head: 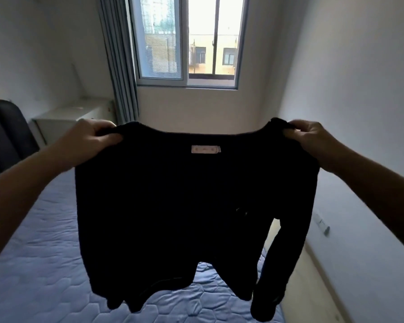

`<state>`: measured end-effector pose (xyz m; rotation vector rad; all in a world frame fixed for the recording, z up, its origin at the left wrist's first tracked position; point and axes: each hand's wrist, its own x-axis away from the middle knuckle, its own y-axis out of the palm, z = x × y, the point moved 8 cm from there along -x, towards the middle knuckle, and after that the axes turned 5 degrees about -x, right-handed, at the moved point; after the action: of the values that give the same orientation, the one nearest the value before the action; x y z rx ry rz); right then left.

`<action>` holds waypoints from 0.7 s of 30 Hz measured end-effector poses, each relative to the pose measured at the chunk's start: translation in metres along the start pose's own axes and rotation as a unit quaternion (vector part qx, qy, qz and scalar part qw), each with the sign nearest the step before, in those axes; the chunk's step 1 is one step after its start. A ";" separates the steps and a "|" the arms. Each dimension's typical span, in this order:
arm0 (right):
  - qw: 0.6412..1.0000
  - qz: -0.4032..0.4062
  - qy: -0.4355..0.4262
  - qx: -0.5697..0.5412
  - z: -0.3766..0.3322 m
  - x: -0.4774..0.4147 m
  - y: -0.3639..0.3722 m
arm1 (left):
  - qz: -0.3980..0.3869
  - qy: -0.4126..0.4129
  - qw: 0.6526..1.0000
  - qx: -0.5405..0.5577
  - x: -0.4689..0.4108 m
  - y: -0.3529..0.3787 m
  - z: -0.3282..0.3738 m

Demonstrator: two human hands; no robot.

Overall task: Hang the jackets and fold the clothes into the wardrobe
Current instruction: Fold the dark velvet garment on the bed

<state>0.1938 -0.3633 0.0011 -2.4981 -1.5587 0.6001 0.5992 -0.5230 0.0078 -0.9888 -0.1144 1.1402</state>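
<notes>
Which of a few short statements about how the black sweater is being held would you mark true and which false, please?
1. The left hand grips one shoulder of the black sweater. True.
2. The right hand hangs idle, clear of the sweater. False: it grips the other shoulder.
3. The sweater lies flat on the blue mattress. False: it is held up in the air above the mattress.
4. A pale label shows just below the neckline. True.
5. The grey curtain covers the whole window. False: it hangs at the window's left side, and the panes are uncovered.
</notes>
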 end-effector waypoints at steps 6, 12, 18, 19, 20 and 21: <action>1.000 0.000 -0.004 -0.015 -0.021 -0.037 -0.007 | 0.017 0.005 1.000 0.007 -0.033 -0.011 0.009; 0.996 -0.009 0.085 0.032 0.064 -0.103 0.024 | -0.050 -0.089 0.994 -0.031 -0.091 0.057 -0.059; 0.965 -0.036 0.223 0.134 0.262 -0.162 0.089 | -0.170 -0.183 0.960 -0.123 -0.131 0.221 -0.184; 0.961 -0.029 0.236 0.142 0.296 -0.168 0.100 | -0.174 -0.193 0.956 -0.138 -0.134 0.249 -0.207; 0.957 -0.016 0.244 0.152 0.326 -0.175 0.109 | -0.163 -0.206 0.954 -0.147 -0.138 0.273 -0.230; 0.952 0.008 0.252 0.171 0.354 -0.181 0.115 | -0.148 -0.222 0.952 -0.153 -0.142 0.296 -0.253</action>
<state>0.0777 -0.6094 -0.3115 -2.1710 -1.1352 0.1822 0.4618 -0.7692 -0.2961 -0.9297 -0.7970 1.0661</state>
